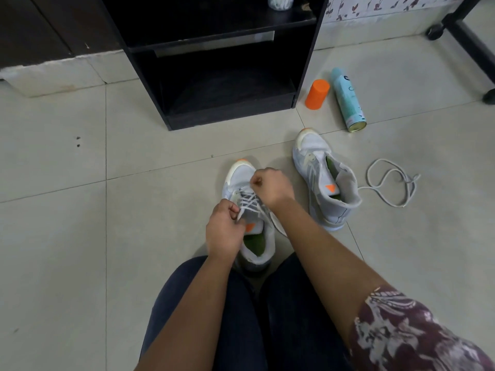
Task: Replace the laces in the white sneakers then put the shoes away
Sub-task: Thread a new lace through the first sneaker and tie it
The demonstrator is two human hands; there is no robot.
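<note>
A white sneaker (238,178) with an orange toe tip stands on the floor in front of my knees, its grey lace (247,200) threaded through the eyelets. My left hand (223,231) pinches one lace end at the shoe's left side. My right hand (270,187) pinches the lace near the toe end of the lacing. A second white sneaker (316,170) stands to the right with no lace in it. A loose grey lace (388,183) lies curled on the floor to the right of that shoe.
A black open shelf unit (222,76) stands straight ahead on the tiled floor. An orange cap (317,94) and a pale blue spray can (347,100) lie to its right. A black wheeled frame (466,36) is at the far right.
</note>
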